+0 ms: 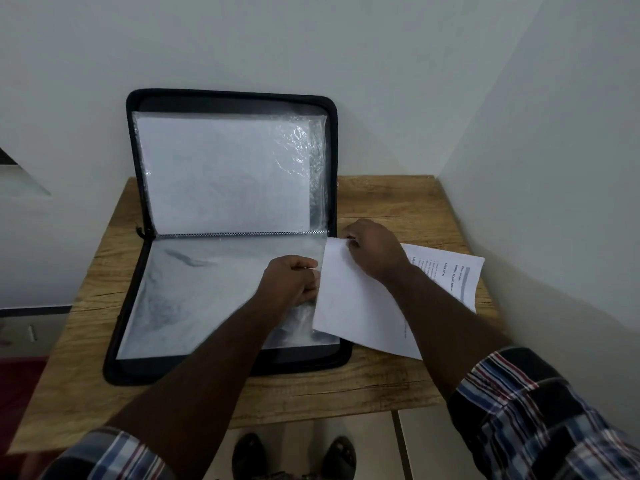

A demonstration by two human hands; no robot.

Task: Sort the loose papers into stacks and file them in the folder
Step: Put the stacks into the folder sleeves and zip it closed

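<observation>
A black zip folder (221, 372) lies open on the wooden table, its upper half leaning against the wall with a filed sheet in a clear sleeve (225, 174). The lower half holds a clear plastic sleeve (194, 292). My left hand (292, 284) pinches the right edge of that lower sleeve. My right hand (374, 249) grips the top corner of a white sheet (353, 306), whose left edge meets the sleeve's opening. Under it, to the right, lies a printed paper (453, 275).
The wooden table (381, 386) stands in a corner, with white walls behind and to the right. The printed paper lies close to the right wall. My feet in sandals (294, 455) show on the tiled floor below the table's front edge.
</observation>
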